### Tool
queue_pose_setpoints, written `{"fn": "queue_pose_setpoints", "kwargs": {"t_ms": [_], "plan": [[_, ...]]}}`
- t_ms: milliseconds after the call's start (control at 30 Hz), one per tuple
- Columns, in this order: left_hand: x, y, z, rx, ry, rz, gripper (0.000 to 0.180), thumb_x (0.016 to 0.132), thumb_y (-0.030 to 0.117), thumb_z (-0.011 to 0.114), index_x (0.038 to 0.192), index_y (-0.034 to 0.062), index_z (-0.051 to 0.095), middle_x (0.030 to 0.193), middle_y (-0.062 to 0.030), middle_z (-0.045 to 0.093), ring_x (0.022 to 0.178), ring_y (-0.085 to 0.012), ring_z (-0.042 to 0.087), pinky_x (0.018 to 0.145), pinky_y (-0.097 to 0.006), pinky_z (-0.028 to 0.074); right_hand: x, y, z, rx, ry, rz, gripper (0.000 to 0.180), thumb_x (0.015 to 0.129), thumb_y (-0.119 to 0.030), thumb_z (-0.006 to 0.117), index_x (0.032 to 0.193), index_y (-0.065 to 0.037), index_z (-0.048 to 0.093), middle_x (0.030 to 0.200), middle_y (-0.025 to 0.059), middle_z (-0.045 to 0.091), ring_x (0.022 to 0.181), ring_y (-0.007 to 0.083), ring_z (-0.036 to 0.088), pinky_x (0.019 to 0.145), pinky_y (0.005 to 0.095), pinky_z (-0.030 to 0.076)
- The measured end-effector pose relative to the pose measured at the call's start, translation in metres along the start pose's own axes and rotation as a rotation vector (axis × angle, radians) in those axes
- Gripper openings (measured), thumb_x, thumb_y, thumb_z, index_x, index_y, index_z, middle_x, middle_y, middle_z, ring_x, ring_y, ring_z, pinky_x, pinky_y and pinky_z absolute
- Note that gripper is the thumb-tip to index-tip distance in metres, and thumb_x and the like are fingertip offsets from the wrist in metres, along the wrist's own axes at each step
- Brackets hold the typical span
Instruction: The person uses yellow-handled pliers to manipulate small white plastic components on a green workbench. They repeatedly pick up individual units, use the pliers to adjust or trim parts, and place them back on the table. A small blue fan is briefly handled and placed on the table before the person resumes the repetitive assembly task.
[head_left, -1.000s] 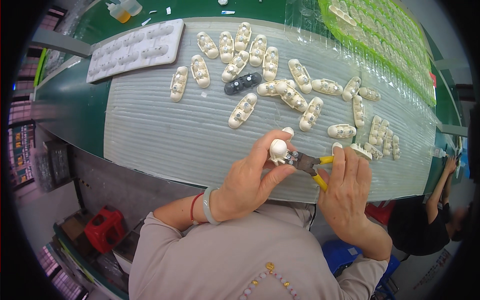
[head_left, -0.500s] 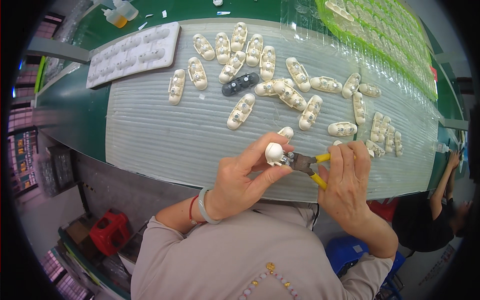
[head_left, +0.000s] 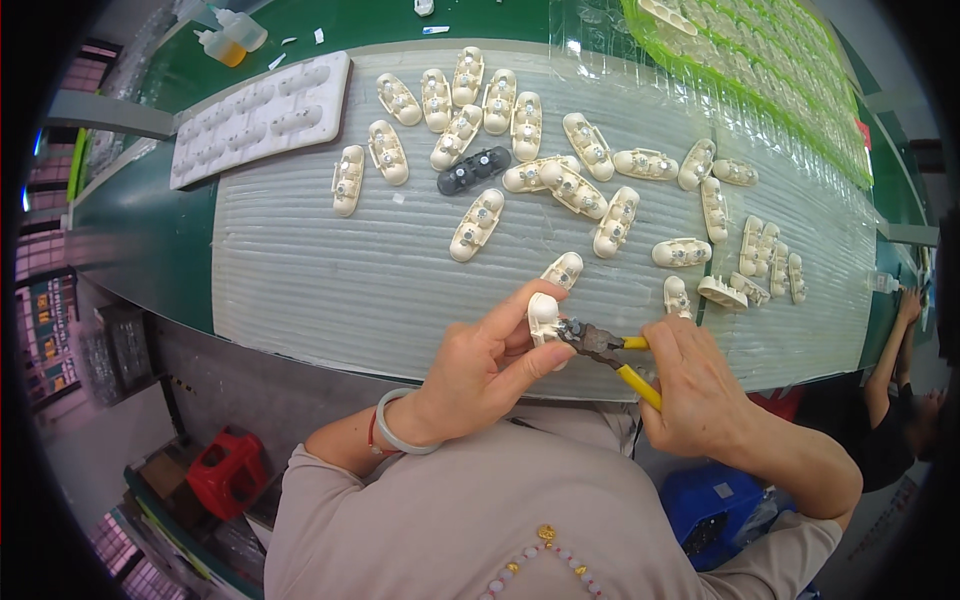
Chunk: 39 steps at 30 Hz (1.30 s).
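Observation:
Between the thumb and fingers of my left hand (head_left: 478, 378) is a cream plastic part (head_left: 543, 312) with a rounded end and small metal fittings. My right hand (head_left: 695, 390) is wrapped round the yellow handles of a pair of pliers (head_left: 592, 342). The jaws meet the part's metal fittings beside my left thumb; whether they grip or cut there is too small to tell. Just beyond my left fingers lies another cream part (head_left: 563, 270). Past my right knuckles are a cream part (head_left: 676, 296) and a tilted one (head_left: 722, 292).
Many similar cream parts and one black part (head_left: 474, 170) are scattered over the ribbed mat (head_left: 300, 270). A white moulded tray (head_left: 262, 115) sits far left, squeeze bottles (head_left: 240, 30) behind it. Green-edged clear trays (head_left: 750, 90) stand far right. Another person's arm (head_left: 893, 340) shows at right.
The held part has turned more upright. The pliers have tilted, their handles now sloping down to the right, and my right hand has dropped slightly, uncovering parts behind it.

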<state>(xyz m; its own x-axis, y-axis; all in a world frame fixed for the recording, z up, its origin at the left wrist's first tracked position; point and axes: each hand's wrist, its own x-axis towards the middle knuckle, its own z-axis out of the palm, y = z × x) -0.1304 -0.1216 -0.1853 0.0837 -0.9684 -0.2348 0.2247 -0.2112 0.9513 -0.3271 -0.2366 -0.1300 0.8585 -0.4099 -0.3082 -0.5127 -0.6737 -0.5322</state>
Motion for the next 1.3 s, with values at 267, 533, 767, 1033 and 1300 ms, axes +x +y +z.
{"fn": "queue_pose_setpoints", "kwargs": {"t_ms": [267,533,767,1033,1300], "plan": [[0.001,0.013,-0.017,-0.284,-0.202,-0.233,0.046,0.090,0.000,0.051,0.133,-0.0021,0.034,0.104,-0.0096,0.057,0.096,-0.0159,0.058,0.084,-0.028,0.048,0.005,0.003,-0.015,0.317,-0.392,0.261,0.036,0.067,-0.004,0.062,0.099,0.001,0.046,0.088,0.0196,0.048,0.087,0.0376,0.051,0.072,0.0435,0.042],[0.008,0.018,-0.023,-0.480,-0.228,-0.412,0.055,0.088,0.000,0.053,0.137,0.0014,0.027,0.112,-0.0164,0.056,0.103,-0.0233,0.059,0.088,-0.034,0.049,0.013,0.009,-0.030,0.254,-0.225,0.157,0.038,0.070,0.003,0.056,0.106,0.001,0.044,0.093,0.0201,0.046,0.088,0.0394,0.051,0.074,0.0430,0.043],[0.006,0.025,-0.030,-0.604,-0.162,-0.311,0.061,0.085,-0.003,0.054,0.138,0.0008,0.025,0.115,-0.0162,0.054,0.104,-0.0257,0.059,0.088,-0.035,0.050,0.013,-0.001,-0.028,0.577,-0.243,0.297,0.034,0.074,0.003,0.047,0.108,0.001,0.047,0.086,0.0146,0.053,0.080,0.0290,0.057,0.072,0.0365,0.046],[0.010,0.066,-0.067,-0.207,-0.099,-0.229,0.059,0.088,0.002,0.054,0.139,-0.0014,0.024,0.111,-0.0122,0.055,0.103,-0.0218,0.058,0.083,-0.030,0.049,0.023,-0.015,-0.005,0.961,-0.224,0.229,0.030,0.085,0.000,0.043,0.115,-0.001,0.047,0.085,0.0052,0.056,0.076,0.0137,0.058,0.071,0.0285,0.048],[0.096,0.106,-0.103,0.007,-0.071,-0.256,0.039,0.094,0.016,0.047,0.128,-0.0029,0.044,0.101,-0.0061,0.058,0.087,-0.0111,0.055,0.074,-0.025,0.046,0.049,0.008,0.027,1.162,-0.225,-0.038,0.030,0.088,-0.001,0.043,0.118,-0.001,0.045,0.090,0.0042,0.054,0.079,0.0118,0.054,0.072,0.0261,0.044]]}}
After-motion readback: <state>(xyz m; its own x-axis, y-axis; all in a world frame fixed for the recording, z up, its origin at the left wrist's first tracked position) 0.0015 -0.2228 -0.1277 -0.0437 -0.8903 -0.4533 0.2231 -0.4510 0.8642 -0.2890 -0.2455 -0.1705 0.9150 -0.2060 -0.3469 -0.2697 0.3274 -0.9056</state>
